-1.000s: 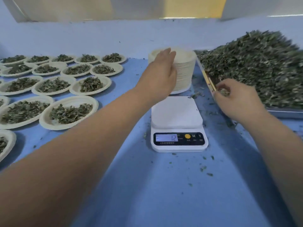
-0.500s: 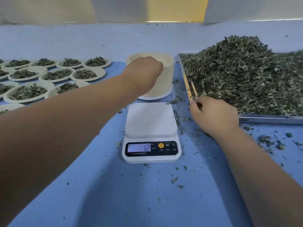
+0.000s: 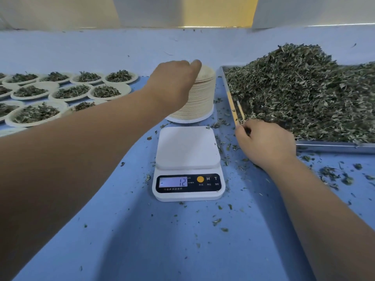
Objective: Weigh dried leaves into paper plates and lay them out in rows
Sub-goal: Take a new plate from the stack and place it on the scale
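Fetching a fresh plate is the step in hand: the left hand (image 3: 174,82), upper centre of the frame, curls over the top plate (image 3: 207,73) of the stack of paper plates (image 3: 203,102), apparently pinching its rim, fingertips hidden. Right hand (image 3: 263,142) sits clenched at the near left corner of the metal tray (image 3: 334,148), centre right; cannot tell whether it grasps any leaves. Dried leaves (image 3: 304,94) are heaped high in that tray, upper right. Scale (image 3: 187,165) stands at centre just below the stack, platform bare, display (image 3: 173,181) reading minus 12. Next move likely calls for peeling off one plate alone, setting it flat on the platform, then adding leaves by pinches. Filled plates (image 3: 36,115) lie in rows at upper left, the left forearm crossing in front of them. Leaf crumbs litter the blue tabletop (image 3: 162,240) around the scale. Nothing blocks the short path from stack to scale; plates sticking together looks like the main risk.
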